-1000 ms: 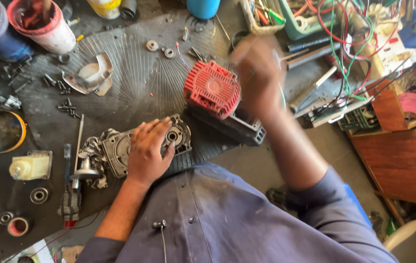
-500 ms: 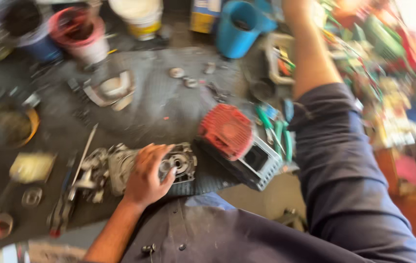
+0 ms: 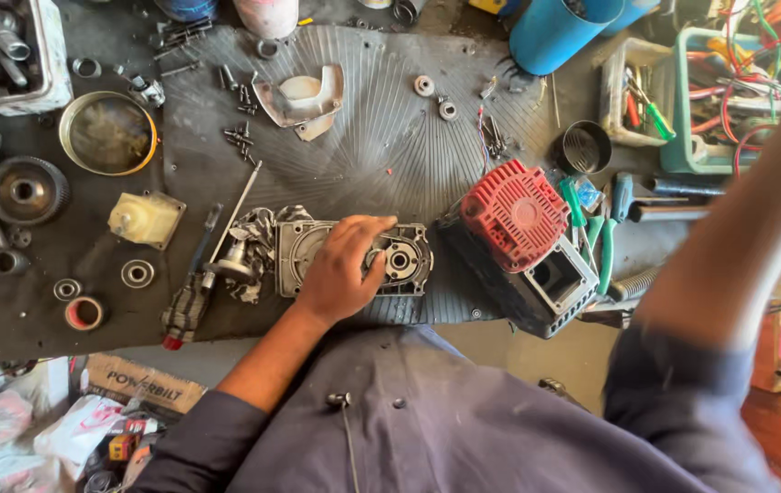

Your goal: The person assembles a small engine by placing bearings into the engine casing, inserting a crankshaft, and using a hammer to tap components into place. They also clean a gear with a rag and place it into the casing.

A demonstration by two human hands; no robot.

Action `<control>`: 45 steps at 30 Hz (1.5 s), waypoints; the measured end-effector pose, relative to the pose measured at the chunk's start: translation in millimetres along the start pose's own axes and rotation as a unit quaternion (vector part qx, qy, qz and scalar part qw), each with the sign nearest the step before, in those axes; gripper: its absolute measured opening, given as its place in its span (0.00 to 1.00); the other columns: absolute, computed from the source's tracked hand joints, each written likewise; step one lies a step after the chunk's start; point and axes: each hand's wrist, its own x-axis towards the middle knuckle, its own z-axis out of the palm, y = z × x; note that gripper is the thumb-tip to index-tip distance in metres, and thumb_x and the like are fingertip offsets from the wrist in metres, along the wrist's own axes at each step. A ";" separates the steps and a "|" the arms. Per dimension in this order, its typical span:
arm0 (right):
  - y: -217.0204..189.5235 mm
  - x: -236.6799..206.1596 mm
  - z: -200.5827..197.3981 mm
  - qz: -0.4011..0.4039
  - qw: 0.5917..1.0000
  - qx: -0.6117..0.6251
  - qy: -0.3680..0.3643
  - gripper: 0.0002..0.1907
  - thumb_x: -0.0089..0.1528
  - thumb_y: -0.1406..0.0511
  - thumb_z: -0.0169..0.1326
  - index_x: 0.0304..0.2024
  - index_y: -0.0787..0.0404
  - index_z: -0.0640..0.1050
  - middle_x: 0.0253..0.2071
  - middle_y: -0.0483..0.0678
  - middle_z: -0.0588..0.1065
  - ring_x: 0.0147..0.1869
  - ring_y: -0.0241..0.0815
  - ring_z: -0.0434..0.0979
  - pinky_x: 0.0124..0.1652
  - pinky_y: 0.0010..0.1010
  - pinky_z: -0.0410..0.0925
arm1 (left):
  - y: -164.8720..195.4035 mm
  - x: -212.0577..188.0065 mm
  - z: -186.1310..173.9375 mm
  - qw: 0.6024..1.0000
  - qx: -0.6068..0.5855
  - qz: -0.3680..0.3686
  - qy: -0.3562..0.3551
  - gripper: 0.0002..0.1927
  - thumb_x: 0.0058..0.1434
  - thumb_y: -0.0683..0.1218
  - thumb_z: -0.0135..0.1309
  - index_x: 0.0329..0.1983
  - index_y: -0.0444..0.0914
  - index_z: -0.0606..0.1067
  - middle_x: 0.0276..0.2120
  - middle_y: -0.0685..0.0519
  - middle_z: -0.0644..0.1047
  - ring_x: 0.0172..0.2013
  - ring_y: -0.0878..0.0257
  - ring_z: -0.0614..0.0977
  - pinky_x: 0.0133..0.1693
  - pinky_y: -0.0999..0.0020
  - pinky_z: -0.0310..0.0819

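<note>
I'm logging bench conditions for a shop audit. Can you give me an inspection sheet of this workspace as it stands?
Surface: dark ribbed rubber mat on a grimy bench.
Job's things: grey metal gear housing lying flat; red-capped motor housing beside it, apart.
Clutter: loose screws, bearings, brass-rimmed bowl, green pliers, blue tube.
Grippers: left hand flat on the gear housing; right hand out of frame, arm raised to the right.
Cables: red and green wires in a green tray.
Surroundings: cardboard box below the bench.
</note>
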 end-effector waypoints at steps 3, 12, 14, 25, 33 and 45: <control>-56.6 -102.1 -29.3 -0.053 0.995 0.070 -0.052 0.18 0.59 0.80 0.49 0.51 0.68 0.74 0.51 0.56 0.75 0.56 0.52 0.74 0.53 0.38 0.68 | -2.2 0.7 -0.1 0.999 0.021 0.036 0.030 0.22 0.62 0.37 0.54 0.60 0.36 0.72 0.60 0.42 0.75 0.61 0.44 0.75 0.64 0.53 0.67; -185.7 -223.8 43.2 -0.292 0.870 -0.138 -0.373 0.15 0.60 0.69 0.56 0.51 0.59 0.80 0.48 0.48 0.79 0.57 0.51 0.76 0.56 0.42 0.64 | -19.6 21.7 0.1 0.988 -0.109 0.026 -0.107 0.14 0.67 0.36 0.52 0.54 0.37 0.78 0.47 0.44 0.81 0.49 0.48 0.83 0.51 0.58 0.77; -188.7 -227.1 52.9 -0.296 0.862 -0.155 -0.380 0.15 0.61 0.68 0.55 0.50 0.58 0.81 0.47 0.47 0.79 0.56 0.49 0.76 0.56 0.42 0.63 | -24.4 21.9 -0.6 0.987 -0.117 0.031 -0.106 0.11 0.67 0.37 0.54 0.51 0.36 0.78 0.43 0.45 0.82 0.46 0.49 0.84 0.48 0.59 0.78; -181.4 -244.4 63.6 -0.502 0.772 -0.217 -0.324 0.13 0.66 0.64 0.53 0.52 0.56 0.80 0.57 0.44 0.77 0.68 0.42 0.75 0.69 0.41 0.62 | -36.8 6.8 -1.7 0.988 -0.124 0.073 -0.062 0.08 0.65 0.39 0.60 0.47 0.35 0.78 0.41 0.44 0.82 0.43 0.46 0.84 0.43 0.56 0.77; -197.7 -229.2 59.2 -0.519 0.715 -0.238 -0.404 0.16 0.69 0.59 0.57 0.56 0.57 0.82 0.39 0.46 0.78 0.46 0.45 0.80 0.46 0.37 0.73 | -26.9 5.5 -2.7 0.985 -0.042 0.140 -0.090 0.15 0.61 0.43 0.66 0.47 0.34 0.76 0.40 0.43 0.80 0.44 0.44 0.81 0.48 0.52 0.75; -196.0 -243.2 71.1 -0.197 0.827 -0.219 -0.479 0.21 0.72 0.54 0.52 0.62 0.58 0.76 0.45 0.58 0.79 0.49 0.58 0.80 0.48 0.46 0.72 | -37.0 1.6 5.7 0.987 -0.040 0.138 -0.073 0.05 0.70 0.43 0.59 0.45 0.38 0.76 0.35 0.45 0.80 0.42 0.42 0.82 0.59 0.48 0.75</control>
